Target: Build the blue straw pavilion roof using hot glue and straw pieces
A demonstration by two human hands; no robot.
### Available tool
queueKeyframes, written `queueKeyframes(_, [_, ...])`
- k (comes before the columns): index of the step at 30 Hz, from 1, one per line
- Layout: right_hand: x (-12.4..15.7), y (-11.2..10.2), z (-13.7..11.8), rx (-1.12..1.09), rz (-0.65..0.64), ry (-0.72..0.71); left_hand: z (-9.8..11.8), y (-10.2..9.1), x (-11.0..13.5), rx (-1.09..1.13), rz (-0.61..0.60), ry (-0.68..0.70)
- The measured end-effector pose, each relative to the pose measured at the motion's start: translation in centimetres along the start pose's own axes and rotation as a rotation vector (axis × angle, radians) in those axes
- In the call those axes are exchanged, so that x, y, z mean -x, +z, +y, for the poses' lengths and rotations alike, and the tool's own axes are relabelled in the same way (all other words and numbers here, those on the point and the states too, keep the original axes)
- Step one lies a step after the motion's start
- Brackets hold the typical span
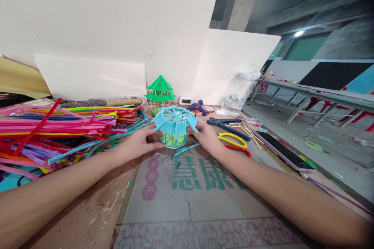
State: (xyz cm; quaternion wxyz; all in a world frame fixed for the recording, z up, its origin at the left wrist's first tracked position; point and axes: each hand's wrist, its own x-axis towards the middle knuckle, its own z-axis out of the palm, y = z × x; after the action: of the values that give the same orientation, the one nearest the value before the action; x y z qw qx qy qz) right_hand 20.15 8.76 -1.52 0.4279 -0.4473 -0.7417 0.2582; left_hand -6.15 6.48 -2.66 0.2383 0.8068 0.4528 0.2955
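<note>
A small light-blue pavilion model (174, 125) made of fuzzy pipe cleaners sits on the table, with a spoked roof and a green-yellow inside. My left hand (142, 142) grips its left side, fingers curled round the base. My right hand (205, 134) holds its right side at the roof edge. A loose blue pipe cleaner piece (187, 149) lies just in front of it.
A big heap of coloured pipe cleaners (55, 128) fills the left. A finished green pavilion (160, 92), a small clock (186, 100), a blue glue gun (198, 107), pliers (226, 124), yellow and red handled tools (233, 140), a phone (282, 150) and a plastic jar (239, 93) stand behind and right.
</note>
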Motion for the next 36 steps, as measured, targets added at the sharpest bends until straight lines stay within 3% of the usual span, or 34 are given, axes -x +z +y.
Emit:
queueKeyframes(5, [0.0,0.2,0.4,-0.085,-0.048,-0.012,0.1,0.4,0.4,-0.05,0.045,0.059])
queueKeyframes(9, [0.2,0.4,1.0,-0.192,-0.007,0.003,0.3,0.5,0.6,-0.092,0.11,0.115])
queueKeyframes(15, [1.2,-0.6,-0.2,-0.246,0.222,-0.076,-1.2,1.0,0.3,0.018,0.283,0.032])
queueKeyframes(19, [1.4,-2.4,-2.0,-0.078,0.325,-0.19,-1.3,0.8,0.0,-0.037,0.246,0.089])
queueKeyframes(24, [1.3,-3.9,-3.7,0.132,0.297,-0.304,-0.8,0.5,-0.3,-0.141,0.165,0.198])
queueKeyframes(31, [2.0,-4.5,-5.8,0.301,0.269,-0.477,-0.3,0.2,0.0,-0.195,0.139,0.186])
queueKeyframes(36, [2.7,-4.1,-5.9,0.414,0.152,-0.714,0.1,0.2,0.2,-0.201,0.163,0.175])
